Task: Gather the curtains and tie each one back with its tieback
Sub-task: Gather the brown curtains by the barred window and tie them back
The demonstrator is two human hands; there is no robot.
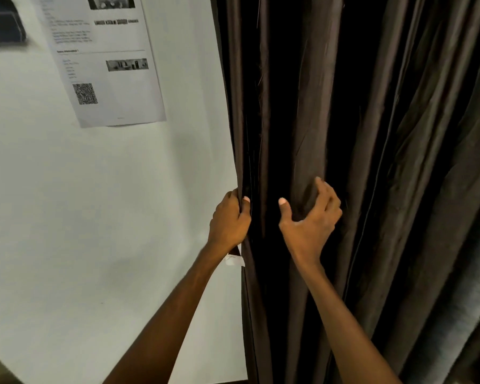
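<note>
While the dark curtain hangs in deep folds beside the white wall, 2 bare hands work its left edge. The left hand grips the outer hem, fingers curled round it; the right hand is spread, fingertips pressing a fold, thumb clear. Soft and faintly glossy, the cloth looks limp and likely slippery, best bunched at about this height. No tieback is clearly visible. A printed sheet hangs on the wall.
</note>
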